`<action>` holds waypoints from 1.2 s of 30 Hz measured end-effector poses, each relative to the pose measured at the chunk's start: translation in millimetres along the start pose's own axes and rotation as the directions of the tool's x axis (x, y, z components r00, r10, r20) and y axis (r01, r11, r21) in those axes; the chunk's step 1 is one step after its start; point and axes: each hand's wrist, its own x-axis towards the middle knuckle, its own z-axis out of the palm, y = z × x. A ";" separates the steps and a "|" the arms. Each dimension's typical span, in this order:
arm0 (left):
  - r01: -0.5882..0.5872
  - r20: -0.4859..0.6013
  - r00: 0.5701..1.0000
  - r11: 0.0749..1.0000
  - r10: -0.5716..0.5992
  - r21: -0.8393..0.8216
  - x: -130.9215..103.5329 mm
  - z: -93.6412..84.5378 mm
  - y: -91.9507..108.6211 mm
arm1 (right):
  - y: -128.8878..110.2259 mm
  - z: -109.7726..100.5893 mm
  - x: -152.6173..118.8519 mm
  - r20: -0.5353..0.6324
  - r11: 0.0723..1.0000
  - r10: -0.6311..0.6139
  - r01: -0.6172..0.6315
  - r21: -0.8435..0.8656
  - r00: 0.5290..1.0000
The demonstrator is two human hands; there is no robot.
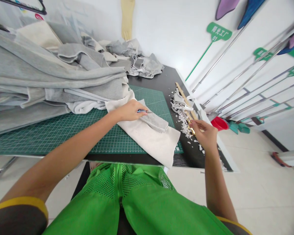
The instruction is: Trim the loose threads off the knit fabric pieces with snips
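Pressing grey fabric strip [154,120] with left hand [131,111], blue pen in grip, right hand [204,133] pinching gold scissors [191,130].

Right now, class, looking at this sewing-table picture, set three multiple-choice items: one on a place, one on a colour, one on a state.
1. Where does the left hand rest?
A. on the pale fabric piece on the cutting mat
B. on the red bowl
C. on the floor

2. What colour is the cutting mat?
A. blue
B. green
C. yellow

3. How is the right hand at this moment?
A. flat and open on the table
B. hanging at the person's side
C. closed in a grip on a small gold-coloured tool

Answers:
1 A, the palm lies on the pale cloth beside a grey strip.
2 B, the gridded mat is green.
3 C, the fingers pinch the tool over the fabric scraps at the table's right edge.
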 end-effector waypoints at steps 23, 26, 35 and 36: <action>-0.139 0.095 0.987 0.988 0.133 0.062 4.9 26.6 23.6 | -20.8 40.8 -58.1 0.092 0.939 0.149 -0.170 0.298 0.985; -0.132 0.141 0.982 0.989 0.123 0.062 4.4 21.8 24.7 | -20.6 40.5 -58.8 0.100 0.946 0.143 -0.166 0.278 0.985; -0.039 0.179 0.984 0.988 0.012 0.148 -0.1 16.3 37.8 | -20.6 39.4 -58.1 0.140 0.961 0.097 -0.129 0.243 0.985; -0.043 0.188 0.982 0.988 0.014 0.148 0.0 18.0 35.4 | -20.8 39.3 -58.0 0.141 0.962 0.096 -0.127 0.240 0.985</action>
